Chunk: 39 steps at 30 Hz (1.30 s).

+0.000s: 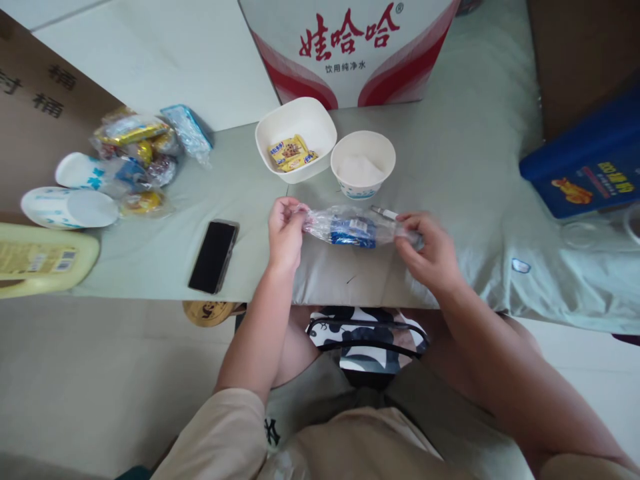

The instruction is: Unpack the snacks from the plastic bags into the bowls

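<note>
Between my two hands a clear plastic bag [320, 225] with a blue printed label is stretched out above the cloth. My left hand [287, 230] pinches its left end. The right end is gripped by my right hand [429, 247]. Just behind the bag lies a thin white stick-like thing [384, 213], partly hidden near my right fingers. Beyond my hands stand a paper bowl [364, 190] with white contents I cannot make out, and a white square bowl [320, 127] with yellow snack packets [293, 153].
A black phone [214, 257] lies left of my left hand. Farther left are paper cups [67, 208], wrapped snacks [145, 150] and a yellow jug [45, 260]. A large box [350, 73] stands at the back; a blue container [585, 163] is at the right.
</note>
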Available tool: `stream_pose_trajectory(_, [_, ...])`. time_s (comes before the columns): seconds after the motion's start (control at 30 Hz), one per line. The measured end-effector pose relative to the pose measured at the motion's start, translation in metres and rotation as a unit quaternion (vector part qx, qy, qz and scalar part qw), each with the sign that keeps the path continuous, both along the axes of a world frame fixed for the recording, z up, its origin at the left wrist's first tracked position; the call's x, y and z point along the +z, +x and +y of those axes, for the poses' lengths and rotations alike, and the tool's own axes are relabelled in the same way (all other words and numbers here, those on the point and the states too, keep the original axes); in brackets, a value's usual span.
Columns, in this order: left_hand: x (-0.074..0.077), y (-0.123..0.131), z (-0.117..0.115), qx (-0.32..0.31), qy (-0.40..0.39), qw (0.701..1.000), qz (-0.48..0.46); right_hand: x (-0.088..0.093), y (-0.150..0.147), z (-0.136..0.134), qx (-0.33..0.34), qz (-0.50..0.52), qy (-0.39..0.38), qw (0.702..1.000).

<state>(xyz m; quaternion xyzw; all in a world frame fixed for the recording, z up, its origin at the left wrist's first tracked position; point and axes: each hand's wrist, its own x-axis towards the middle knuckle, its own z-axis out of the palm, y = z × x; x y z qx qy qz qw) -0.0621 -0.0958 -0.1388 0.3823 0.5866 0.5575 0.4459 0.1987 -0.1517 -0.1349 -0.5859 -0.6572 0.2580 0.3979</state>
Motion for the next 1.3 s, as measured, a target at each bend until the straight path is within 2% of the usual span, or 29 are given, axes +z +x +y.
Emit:
stream_pose_trajectory(0.07, [-0.003, -0.008, 0.001, 0.024, 0.019, 0.995, 0.092, 0.000, 0.007, 0.001, -0.056, -0.036, -0.012, 0.998])
stream_pose_trajectory(0.1, [-0.005, -0.010, 0.001, 0.017, 0.033, 0.989, 0.142, 0.000, 0.009, 0.000, -0.058, -0.053, -0.001, 0.997])
stream_pose_trajectory(0.23, [-0.005, -0.009, -0.003, -0.131, 0.046, 0.951, 0.274, 0.000, 0.002, -0.003, 0.056, -0.078, 0.081, 0.992])
stream_pose_trajectory(0.27, [-0.004, -0.007, -0.003, -0.161, 0.037, 0.941, 0.297, -0.001, -0.002, -0.004, 0.071, -0.084, 0.078, 0.991])
stream_pose_trajectory(0.33, [-0.004, -0.003, -0.004, -0.181, 0.037, 0.924, 0.335, -0.004, -0.007, -0.003, 0.062, -0.105, 0.048, 0.991])
stream_pose_trajectory(0.43, [-0.003, -0.002, -0.001, -0.158, 0.108, 0.920, 0.343, -0.006, -0.009, 0.000, 0.017, -0.126, 0.022, 0.992])
stream_pose_trajectory(0.6, [0.007, -0.005, 0.001, -0.111, 0.228, 0.923, 0.289, 0.000, -0.006, 0.002, -0.021, -0.075, 0.094, 0.992])
stream_pose_trajectory(0.67, [0.015, -0.005, -0.006, -0.132, 0.256, 0.921, 0.262, 0.001, -0.004, 0.003, -0.068, -0.059, 0.112, 0.990])
stream_pose_trajectory(0.73, [0.025, -0.003, -0.016, -0.210, 0.234, 0.922, 0.227, -0.001, 0.001, 0.005, -0.114, -0.051, 0.121, 0.985])
stream_pose_trajectory(0.8, [0.035, -0.001, -0.026, -0.335, 0.149, 0.910, 0.193, -0.004, 0.007, 0.007, -0.144, -0.043, 0.128, 0.980])
stream_pose_trajectory(0.83, [0.039, 0.000, -0.030, -0.404, 0.098, 0.891, 0.181, -0.006, 0.010, 0.008, -0.153, -0.041, 0.134, 0.978])
stream_pose_trajectory(0.9, [0.045, 0.000, -0.034, -0.534, 0.013, 0.830, 0.164, -0.007, 0.014, 0.007, -0.164, -0.045, 0.151, 0.974])
stream_pose_trajectory(0.93, [0.046, -0.001, -0.034, -0.576, -0.012, 0.802, 0.158, -0.006, 0.014, 0.006, -0.163, -0.052, 0.170, 0.971])
stream_pose_trajectory(0.97, [0.047, -0.002, -0.033, -0.592, -0.023, 0.791, 0.152, -0.004, 0.013, 0.004, -0.156, -0.061, 0.194, 0.967])
stream_pose_trajectory(1.0, [0.046, -0.003, -0.031, -0.575, -0.022, 0.805, 0.145, -0.002, 0.010, 0.001, -0.140, -0.073, 0.220, 0.963])
stream_pose_trajectory(1.03, [0.044, -0.005, -0.028, -0.524, -0.010, 0.840, 0.141, 0.000, 0.006, -0.003, -0.113, -0.085, 0.243, 0.960])
stream_pose_trajectory(1.1, [0.038, -0.006, -0.023, -0.374, 0.037, 0.914, 0.156, 0.004, -0.006, -0.011, -0.010, -0.120, 0.251, 0.960])
stream_pose_trajectory(1.13, [0.035, -0.005, -0.021, -0.318, 0.061, 0.929, 0.178, 0.005, -0.012, -0.014, 0.059, -0.145, 0.228, 0.961])
stream_pose_trajectory(1.17, [0.032, -0.004, -0.020, -0.292, 0.079, 0.930, 0.208, 0.007, -0.019, -0.017, 0.123, -0.175, 0.186, 0.959])
stream_pose_trajectory(1.23, [0.027, 0.000, -0.020, -0.322, 0.093, 0.902, 0.272, 0.010, -0.029, -0.021, 0.193, -0.247, 0.075, 0.947])
stream_pose_trajectory(1.3, [0.024, 0.005, -0.023, -0.373, 0.088, 0.868, 0.317, 0.013, -0.035, -0.022, 0.168, -0.316, -0.042, 0.933])
